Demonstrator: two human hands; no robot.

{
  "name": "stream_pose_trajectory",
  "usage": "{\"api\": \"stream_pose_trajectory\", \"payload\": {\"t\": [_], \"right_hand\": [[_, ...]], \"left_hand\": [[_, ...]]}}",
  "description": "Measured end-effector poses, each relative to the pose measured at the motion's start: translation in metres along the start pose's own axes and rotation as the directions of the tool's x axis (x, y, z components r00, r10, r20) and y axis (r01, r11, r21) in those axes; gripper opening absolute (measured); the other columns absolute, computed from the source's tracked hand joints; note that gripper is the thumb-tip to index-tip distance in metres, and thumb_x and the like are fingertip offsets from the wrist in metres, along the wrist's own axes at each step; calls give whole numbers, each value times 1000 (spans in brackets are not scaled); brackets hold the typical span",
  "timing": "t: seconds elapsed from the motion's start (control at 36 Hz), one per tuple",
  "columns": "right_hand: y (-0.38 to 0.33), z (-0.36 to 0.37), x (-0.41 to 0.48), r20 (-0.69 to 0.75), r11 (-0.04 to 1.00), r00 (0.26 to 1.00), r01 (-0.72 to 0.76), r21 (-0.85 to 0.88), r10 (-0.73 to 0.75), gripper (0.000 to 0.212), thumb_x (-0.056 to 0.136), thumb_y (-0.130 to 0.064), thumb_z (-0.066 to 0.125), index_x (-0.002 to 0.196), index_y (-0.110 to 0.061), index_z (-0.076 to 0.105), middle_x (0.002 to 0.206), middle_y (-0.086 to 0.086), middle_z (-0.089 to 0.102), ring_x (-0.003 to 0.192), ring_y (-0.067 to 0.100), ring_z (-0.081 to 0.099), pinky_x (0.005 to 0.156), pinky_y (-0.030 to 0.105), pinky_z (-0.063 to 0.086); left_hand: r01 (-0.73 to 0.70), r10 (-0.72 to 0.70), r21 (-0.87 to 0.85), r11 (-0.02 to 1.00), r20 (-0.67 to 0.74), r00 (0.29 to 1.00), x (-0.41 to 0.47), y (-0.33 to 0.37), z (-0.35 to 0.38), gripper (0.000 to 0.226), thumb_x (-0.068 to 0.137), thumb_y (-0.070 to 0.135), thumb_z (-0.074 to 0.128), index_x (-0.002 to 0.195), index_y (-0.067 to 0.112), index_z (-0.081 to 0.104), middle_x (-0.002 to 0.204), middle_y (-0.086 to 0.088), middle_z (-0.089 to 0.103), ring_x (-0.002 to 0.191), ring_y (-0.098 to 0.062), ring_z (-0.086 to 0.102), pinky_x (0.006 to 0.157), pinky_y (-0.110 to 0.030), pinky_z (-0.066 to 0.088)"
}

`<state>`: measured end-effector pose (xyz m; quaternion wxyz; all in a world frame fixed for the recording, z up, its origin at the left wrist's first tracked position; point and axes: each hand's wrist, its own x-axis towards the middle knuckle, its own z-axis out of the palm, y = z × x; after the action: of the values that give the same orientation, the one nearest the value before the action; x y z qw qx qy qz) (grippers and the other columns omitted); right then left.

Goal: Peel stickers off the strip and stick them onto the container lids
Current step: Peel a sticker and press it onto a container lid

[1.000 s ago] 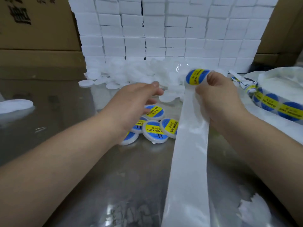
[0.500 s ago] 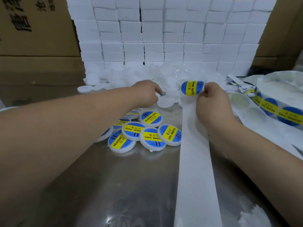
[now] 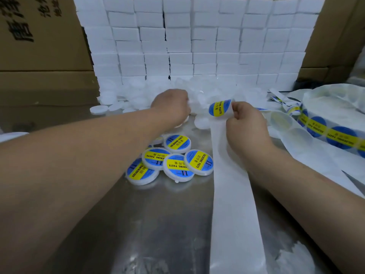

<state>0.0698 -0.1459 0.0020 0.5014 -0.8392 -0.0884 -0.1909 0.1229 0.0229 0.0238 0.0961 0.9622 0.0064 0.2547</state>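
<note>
My right hand [image 3: 245,125] pinches the white backing strip [image 3: 233,190], which runs down toward me; a round blue and yellow sticker [image 3: 219,107] stands half peeled at the strip's top edge. My left hand [image 3: 170,107] reaches into the pile of plain white lids [image 3: 205,95] with its fingers curled down; what they hold is hidden. Several labelled lids [image 3: 177,167] lie in a cluster on the metal table [image 3: 138,224] between my arms.
A wall of stacked white boxes [image 3: 197,42] stands behind the lid pile. Cardboard cartons [image 3: 39,46] fill the back left. A roll of unused stickers [image 3: 333,133] and loose backing strip lies at the right.
My left hand moved forward from above the labelled lids into the white lid pile. My right hand and the strip shifted slightly, and the sticker now tilts to the left.
</note>
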Motion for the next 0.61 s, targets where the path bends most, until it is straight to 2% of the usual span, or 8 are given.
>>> {"api": "stream_pose_trajectory", "payload": {"t": [0.08,0.14,0.22,0.28,0.33,0.42,0.5,0.61], "right_hand": [[-3,1,-1,2,1000,1000,-5,23,5,44,78,0,34,111,-16,59,104,9,64,84,21,58,68,28,47],[-5,1,-2,11,999,1000,-10,39,10,43,78,0,36,111,-14,58,106,9,64,96,26,58,77,34,48],[-7,2,-4,47,995,999,-11,99,7,49,78,1,37,120,-17,56,107,2,65,96,21,60,79,31,47],[-8,3,-7,77,988,997,2,153,-14,51,78,3,37,121,-17,55,106,-1,67,93,17,61,75,27,47],[-11,3,-10,110,981,993,27,193,-49,51,78,5,36,119,-17,57,103,-5,68,90,12,62,71,22,47],[-13,3,-14,146,971,983,75,229,-111,48,76,7,36,101,-27,59,90,-18,68,77,-3,61,63,14,47],[-16,2,-17,171,960,972,116,256,-163,49,75,10,36,87,-33,58,81,-23,65,67,-11,59,59,6,44],[-18,0,-18,168,953,962,171,249,-216,44,75,11,40,79,-28,61,71,-19,63,60,-9,56,54,6,41]], "left_hand": [[146,-153,-256,955,-7,988,-7,-2,-15,10,84,23,51,75,18,49,78,3,51,70,-19,45,55,-26,29],[220,-255,-494,841,-4,967,-18,1,-25,22,80,21,54,62,20,40,60,6,41,55,-16,37,50,-24,27],[240,-360,-723,647,-12,933,-42,8,-43,36,76,14,53,55,21,24,40,11,23,42,-11,22,41,-21,16],[225,-381,-789,572,-13,924,-59,12,-52,34,75,11,50,56,21,24,44,12,30,47,-10,32,41,-20,18],[206,-377,-816,540,-16,926,-76,15,-57,27,76,10,48,58,20,31,63,-1,45,65,-13,45,48,-22,29],[188,-362,-797,574,-41,931,-100,20,-56,14,82,11,44,72,20,40,85,-4,56,66,-15,46,43,-15,36],[112,-241,-712,693,-82,967,-115,23,-54,22,82,15,47,83,35,38,91,13,58,68,-10,50,60,-26,46],[-16,-56,-439,898,-150,987,-118,24,-51,17,81,35,56,97,40,50,92,14,53,93,-11,47,66,-21,28]]}}
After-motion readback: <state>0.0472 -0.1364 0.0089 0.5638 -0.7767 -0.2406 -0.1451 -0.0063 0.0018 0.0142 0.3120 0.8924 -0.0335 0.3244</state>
